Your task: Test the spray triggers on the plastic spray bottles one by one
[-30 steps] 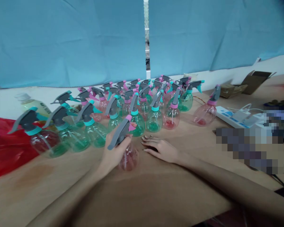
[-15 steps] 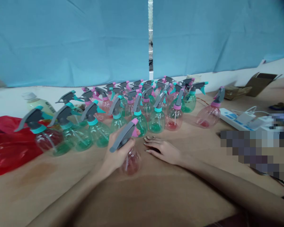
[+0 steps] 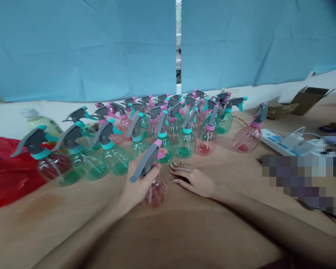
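My left hand is wrapped round the neck of a pink spray bottle with a grey and pink trigger head. The bottle stands upright on the tabletop, its trigger facing away to the right. Just right of it, my right hand rests on the table, fingers stretched out, holding nothing. Behind both hands, several green and pink spray bottles stand in rows; a green one and a pink one are in the front row. Another pink spray bottle stands apart at the right.
On the left lie a red plastic bag and a pale capped bottle. At the right are a white power strip with plugs, an open cardboard box and a blurred-out item. A blue curtain hangs behind.
Almost nothing differs. My left hand keeps its grip on the pink spray bottle and my right hand stays flat on the table. The view has shifted very slightly.
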`<state>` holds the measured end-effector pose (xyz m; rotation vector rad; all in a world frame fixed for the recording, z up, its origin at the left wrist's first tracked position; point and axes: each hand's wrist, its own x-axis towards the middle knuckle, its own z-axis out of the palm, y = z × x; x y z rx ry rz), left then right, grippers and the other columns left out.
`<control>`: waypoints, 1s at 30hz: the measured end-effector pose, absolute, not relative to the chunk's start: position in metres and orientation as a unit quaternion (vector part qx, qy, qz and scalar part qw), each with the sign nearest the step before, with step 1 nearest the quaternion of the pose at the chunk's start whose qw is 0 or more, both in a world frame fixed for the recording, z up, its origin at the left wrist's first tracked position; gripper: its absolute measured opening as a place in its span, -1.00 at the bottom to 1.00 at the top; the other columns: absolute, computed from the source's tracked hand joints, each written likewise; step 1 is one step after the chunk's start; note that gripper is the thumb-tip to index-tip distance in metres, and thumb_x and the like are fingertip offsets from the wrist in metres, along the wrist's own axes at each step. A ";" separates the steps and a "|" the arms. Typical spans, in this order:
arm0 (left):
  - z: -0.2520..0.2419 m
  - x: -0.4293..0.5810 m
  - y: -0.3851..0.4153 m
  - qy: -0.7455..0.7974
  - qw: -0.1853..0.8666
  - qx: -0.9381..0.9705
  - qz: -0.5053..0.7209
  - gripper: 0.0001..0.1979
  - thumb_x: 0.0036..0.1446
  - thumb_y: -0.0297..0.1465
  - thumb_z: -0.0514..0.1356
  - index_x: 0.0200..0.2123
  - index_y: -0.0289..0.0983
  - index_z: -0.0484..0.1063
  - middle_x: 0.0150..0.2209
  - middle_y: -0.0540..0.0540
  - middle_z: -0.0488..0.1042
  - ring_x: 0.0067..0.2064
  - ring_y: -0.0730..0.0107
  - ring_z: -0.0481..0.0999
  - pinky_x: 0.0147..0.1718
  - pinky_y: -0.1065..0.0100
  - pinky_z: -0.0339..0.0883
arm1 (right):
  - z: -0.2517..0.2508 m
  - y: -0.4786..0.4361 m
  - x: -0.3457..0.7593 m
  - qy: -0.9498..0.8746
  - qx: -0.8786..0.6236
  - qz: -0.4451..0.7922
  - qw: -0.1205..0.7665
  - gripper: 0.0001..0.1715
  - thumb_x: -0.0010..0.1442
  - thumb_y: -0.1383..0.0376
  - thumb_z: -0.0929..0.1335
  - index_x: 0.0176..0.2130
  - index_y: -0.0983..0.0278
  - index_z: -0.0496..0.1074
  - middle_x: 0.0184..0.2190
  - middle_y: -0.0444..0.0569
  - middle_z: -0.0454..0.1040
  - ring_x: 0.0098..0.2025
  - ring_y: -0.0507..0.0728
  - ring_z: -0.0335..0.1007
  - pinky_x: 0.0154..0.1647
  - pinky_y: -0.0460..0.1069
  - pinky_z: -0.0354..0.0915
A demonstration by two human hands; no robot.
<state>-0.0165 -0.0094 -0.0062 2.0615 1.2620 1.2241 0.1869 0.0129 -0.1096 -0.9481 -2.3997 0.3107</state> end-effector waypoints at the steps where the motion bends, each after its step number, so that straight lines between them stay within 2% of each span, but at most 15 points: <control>1: -0.006 -0.016 -0.010 0.455 0.210 0.744 0.442 -0.90 -0.02 -0.35 0.08 -0.42 -0.18 0.37 -0.58 0.08 0.30 -0.56 0.44 0.27 -0.54 0.40 0.24 | -0.110 0.013 0.187 -0.889 -0.351 0.116 0.269 -0.55 0.28 0.17 0.20 0.11 0.27 0.29 0.09 0.01 0.36 0.20 0.12 0.15 0.22 0.11 0.09; 5: -0.004 -0.016 -0.010 0.459 0.199 0.748 0.436 -0.86 -0.03 -0.37 0.06 -0.39 -0.18 0.40 -0.57 0.07 0.33 -0.55 0.42 0.30 -0.52 0.39 0.27 | -0.110 0.014 0.187 -0.889 -0.345 0.122 0.275 -0.55 0.28 0.18 0.20 0.12 0.24 0.27 0.10 -0.01 0.35 0.20 0.13 0.15 0.23 0.14 0.09; 12: -0.005 -0.018 -0.010 0.462 0.230 0.762 0.391 -0.59 -0.02 -0.44 0.03 -0.04 -0.14 0.34 -0.35 0.01 0.49 -0.37 0.35 0.45 -0.28 0.33 0.34 | -0.108 0.013 0.187 -0.889 -0.351 0.121 0.268 -0.55 0.28 0.17 0.20 0.11 0.27 0.29 0.09 0.01 0.36 0.20 0.12 0.14 0.23 0.11 0.08; 15: -0.007 -0.019 -0.009 0.454 0.230 0.765 0.395 -0.59 -0.02 -0.44 0.03 -0.05 -0.16 0.35 -0.29 -0.01 0.51 -0.31 0.35 0.48 -0.23 0.33 0.35 | -0.109 0.013 0.187 -0.888 -0.351 0.121 0.270 -0.54 0.28 0.17 0.20 0.11 0.26 0.28 0.10 0.01 0.34 0.21 0.11 0.13 0.24 0.11 0.07; 19: -0.007 -0.019 -0.009 0.483 0.219 0.756 0.383 -0.72 -0.03 -0.40 0.04 -0.21 -0.21 0.41 -0.45 -0.01 0.49 -0.42 0.33 0.45 -0.36 0.32 0.36 | -0.110 0.014 0.187 -0.889 -0.350 0.123 0.270 -0.54 0.28 0.17 0.20 0.12 0.24 0.27 0.11 0.00 0.33 0.21 0.12 0.13 0.23 0.13 0.07; 21: -0.006 -0.018 -0.009 0.488 0.220 0.752 0.384 -0.74 -0.03 -0.39 0.04 -0.25 -0.22 0.42 -0.45 -0.02 0.49 -0.42 0.32 0.46 -0.37 0.32 0.36 | -0.109 0.013 0.187 -0.890 -0.349 0.123 0.266 -0.55 0.28 0.17 0.20 0.12 0.24 0.28 0.11 0.00 0.34 0.21 0.12 0.13 0.23 0.13 0.08; 26: -0.002 -0.016 -0.011 0.446 0.254 0.757 0.404 -0.58 -0.04 -0.44 0.04 -0.07 -0.15 0.39 -0.30 -0.05 0.54 -0.27 0.27 0.52 -0.22 0.27 0.40 | -0.108 0.013 0.187 -0.887 -0.353 0.124 0.270 -0.54 0.28 0.17 0.20 0.12 0.25 0.27 0.11 0.01 0.34 0.21 0.11 0.13 0.23 0.12 0.07; 30: -0.001 -0.016 -0.010 0.445 0.271 0.750 0.408 -0.54 -0.06 -0.46 0.05 -0.03 -0.16 0.38 -0.22 -0.09 0.54 -0.24 0.23 0.53 -0.20 0.25 0.42 | -0.108 0.013 0.187 -0.887 -0.347 0.130 0.275 -0.55 0.28 0.17 0.20 0.12 0.21 0.27 0.10 -0.01 0.35 0.20 0.13 0.14 0.22 0.15 0.09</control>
